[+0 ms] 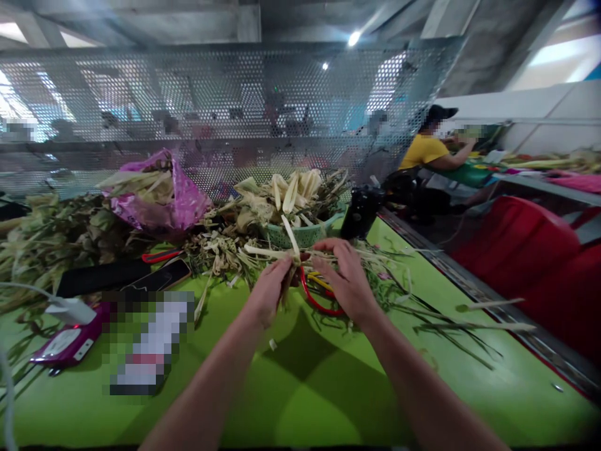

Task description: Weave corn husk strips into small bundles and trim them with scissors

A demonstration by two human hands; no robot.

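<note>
My left hand (273,283) is closed around a small bunch of pale dried plant strips (292,237). One strip stands up from the grip and another sticks out to the left. My right hand (346,275) is just right of the bunch, its fingers apart and slightly bent toward it. Beneath the right hand lies a red loop (310,300), like a scissors handle, with something yellow inside it. The hand hides part of it. Behind both hands, a green basket (300,235) holds pale husk-like pieces (293,191).
A pink plastic bag (181,194) of dried leaves stands back left. A dark cylindrical container (360,212) is right of the basket. Phones (157,279) and a purple device (70,341) lie left on the green table (300,394). A person in yellow (425,152) sits beyond red chairs (516,250).
</note>
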